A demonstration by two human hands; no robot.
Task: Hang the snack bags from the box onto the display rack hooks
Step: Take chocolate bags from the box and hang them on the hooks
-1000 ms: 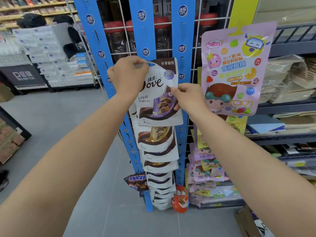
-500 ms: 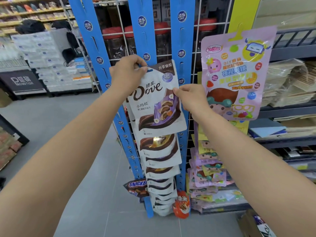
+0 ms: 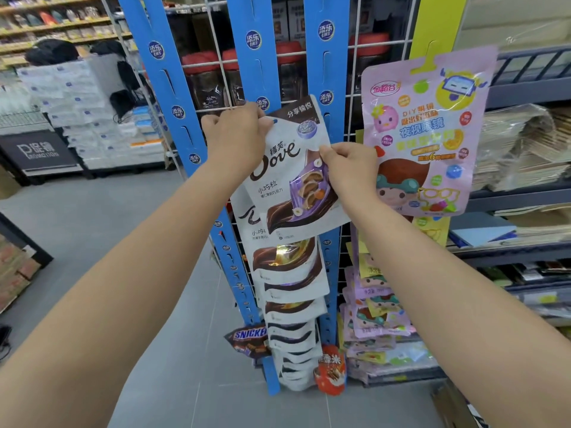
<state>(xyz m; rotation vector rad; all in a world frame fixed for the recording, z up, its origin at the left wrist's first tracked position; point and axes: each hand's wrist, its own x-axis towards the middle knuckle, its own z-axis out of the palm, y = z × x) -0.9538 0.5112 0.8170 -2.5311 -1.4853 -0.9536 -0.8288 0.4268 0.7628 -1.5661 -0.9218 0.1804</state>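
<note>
The white-and-brown chocolate bag [image 3: 290, 180] is up against the middle blue strip [image 3: 247, 66] of the wire rack [image 3: 352, 72], around halfway up it, tilted so its top leans right. The left hand [image 3: 234, 137] grips the bag's top left corner with the fingers curled over the edge, right at the strip. I can't tell if the bag is on a hook, since the hand covers that spot. The right hand [image 3: 350, 168] pinches the bag's right edge between thumb and fingertips, the other fingers tucked in behind.

Straight below, a column of similar chocolate bags [image 3: 290, 291] hangs down the same strip, each one overlapping the next, all the way to the strip's bottom end. A Snickers bag [image 3: 247, 338] pokes out at the lower left of that column, and an orange pack [image 3: 330, 369] sits at its lower right.

Off to the right edge of the rack there's a big pink bag [image 3: 426, 143] hanging from a yellow strip [image 3: 438, 26], apart from the right hand, with more pink bags [image 3: 374, 313] bunched up lower down. Behind the wire are dark jars with red lids [image 3: 200, 81]. A cardboard box [image 3: 454, 406] corner shows on the grey floor [image 3: 92, 217] at the bottom right.
</note>
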